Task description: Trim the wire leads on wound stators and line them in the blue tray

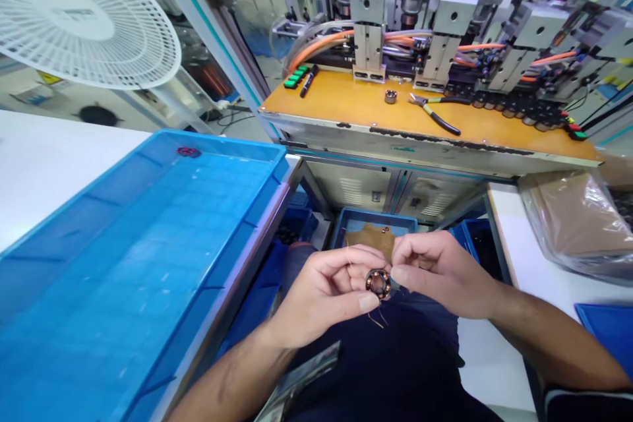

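A small ring-shaped motor stator with copper windings is held above my lap. Thin loose wire ends hang below it. My left hand grips the stator between thumb and fingers, with its copper face turned up. Close against the stator's right side is my right hand, thumb and forefinger pinched together. Whatever lies in that pinch is too small to make out. Beyond the hands, low down, a blue bin holds a brown sheet and a small copper-coloured piece.
A large blue tray on the left has a small dark red part in its far corner. On the orange machine bench lie pliers, another stator and a black marker. Bagged cardboard sits on the right.
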`<action>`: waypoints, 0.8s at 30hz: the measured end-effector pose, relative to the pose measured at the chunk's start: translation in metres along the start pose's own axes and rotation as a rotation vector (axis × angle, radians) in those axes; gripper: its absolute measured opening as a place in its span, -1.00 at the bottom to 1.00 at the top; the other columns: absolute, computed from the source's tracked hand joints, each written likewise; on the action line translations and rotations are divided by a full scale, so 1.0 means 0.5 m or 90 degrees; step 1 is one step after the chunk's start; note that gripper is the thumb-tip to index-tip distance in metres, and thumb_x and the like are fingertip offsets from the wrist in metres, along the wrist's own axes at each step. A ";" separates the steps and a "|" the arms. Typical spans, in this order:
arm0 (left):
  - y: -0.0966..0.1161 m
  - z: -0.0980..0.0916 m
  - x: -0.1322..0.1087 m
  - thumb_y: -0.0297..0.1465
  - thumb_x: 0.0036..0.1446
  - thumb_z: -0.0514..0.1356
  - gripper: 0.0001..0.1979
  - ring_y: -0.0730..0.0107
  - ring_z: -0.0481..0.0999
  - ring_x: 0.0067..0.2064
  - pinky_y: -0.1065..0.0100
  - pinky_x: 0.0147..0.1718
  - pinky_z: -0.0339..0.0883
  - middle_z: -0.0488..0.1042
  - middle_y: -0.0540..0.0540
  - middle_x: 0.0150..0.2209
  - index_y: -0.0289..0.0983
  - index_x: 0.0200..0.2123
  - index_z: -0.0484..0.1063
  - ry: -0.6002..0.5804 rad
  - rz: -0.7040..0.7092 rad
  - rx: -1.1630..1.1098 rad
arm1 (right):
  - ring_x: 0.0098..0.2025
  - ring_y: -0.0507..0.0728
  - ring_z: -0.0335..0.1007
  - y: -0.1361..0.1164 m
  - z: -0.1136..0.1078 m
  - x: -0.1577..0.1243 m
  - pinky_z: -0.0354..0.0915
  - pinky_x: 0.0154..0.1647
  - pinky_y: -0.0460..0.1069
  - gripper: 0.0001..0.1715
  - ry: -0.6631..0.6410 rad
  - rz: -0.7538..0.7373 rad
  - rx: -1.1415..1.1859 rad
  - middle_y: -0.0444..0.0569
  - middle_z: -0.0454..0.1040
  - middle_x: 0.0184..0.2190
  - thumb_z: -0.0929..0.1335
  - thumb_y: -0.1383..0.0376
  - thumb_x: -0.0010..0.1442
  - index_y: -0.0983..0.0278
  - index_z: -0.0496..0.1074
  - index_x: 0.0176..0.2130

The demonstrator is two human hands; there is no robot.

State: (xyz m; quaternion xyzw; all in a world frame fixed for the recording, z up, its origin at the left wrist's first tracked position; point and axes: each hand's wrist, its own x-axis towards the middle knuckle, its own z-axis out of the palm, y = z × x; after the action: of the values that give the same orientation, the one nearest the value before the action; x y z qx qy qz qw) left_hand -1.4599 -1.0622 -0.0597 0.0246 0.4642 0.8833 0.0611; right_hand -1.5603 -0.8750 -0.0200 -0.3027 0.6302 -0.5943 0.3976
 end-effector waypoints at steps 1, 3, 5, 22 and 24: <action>0.002 -0.001 0.000 -0.52 -0.01 0.43 -0.71 0.52 0.61 -0.30 0.54 -0.24 0.51 0.55 -0.05 -0.12 -0.18 -0.17 0.65 -0.001 -0.005 -0.001 | -0.49 -0.06 0.17 0.001 -0.005 0.000 0.12 -0.46 -0.13 -0.66 -0.001 0.006 -0.014 -0.16 0.33 -0.51 0.47 0.15 0.18 0.33 0.39 -0.44; 0.006 -0.003 -0.002 -0.51 -0.01 0.43 -0.72 0.50 0.61 -0.28 0.53 -0.21 0.51 0.56 -0.07 -0.13 -0.20 -0.17 0.65 -0.009 -0.012 -0.006 | -0.49 -0.06 0.16 0.000 -0.020 0.000 0.11 -0.48 -0.13 -0.67 0.005 0.011 -0.068 -0.17 0.31 -0.52 0.45 0.17 0.21 0.34 0.39 -0.44; 0.009 -0.004 -0.003 -0.50 0.00 0.43 -0.72 0.48 0.61 -0.27 0.53 -0.22 0.51 0.57 -0.09 -0.13 -0.20 -0.16 0.65 -0.020 -0.026 -0.008 | -0.45 -0.05 0.21 -0.006 -0.036 0.003 0.16 -0.43 -0.13 -0.74 0.014 -0.033 -0.124 -0.14 0.35 -0.46 0.44 0.20 0.21 0.34 0.43 -0.37; 0.009 -0.004 -0.006 -0.43 -0.04 0.46 -0.71 0.43 0.60 -0.35 0.46 -0.31 0.51 0.61 -0.17 -0.17 -0.24 -0.17 0.65 -0.023 -0.059 -0.006 | -0.39 -0.04 0.28 -0.015 -0.060 0.019 0.25 -0.35 -0.11 -0.83 -0.139 -0.110 -0.188 -0.10 0.42 -0.37 0.47 0.26 0.20 0.35 0.50 -0.29; 0.009 0.001 -0.004 -0.41 -0.05 0.47 -0.71 0.43 0.59 -0.37 0.47 -0.34 0.49 0.61 -0.16 -0.24 -0.26 -0.18 0.65 -0.034 -0.082 -0.014 | -0.34 -0.03 0.31 -0.024 -0.055 0.028 0.27 -0.29 -0.12 -0.70 -0.123 -0.192 -0.187 -0.10 0.42 -0.31 0.54 0.24 0.12 0.34 0.52 -0.19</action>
State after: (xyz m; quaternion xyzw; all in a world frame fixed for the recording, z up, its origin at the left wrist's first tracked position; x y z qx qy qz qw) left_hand -1.4581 -1.0648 -0.0555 0.0174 0.4536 0.8815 0.1304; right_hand -1.5921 -0.8744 -0.0108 -0.5040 0.6164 -0.5169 0.3143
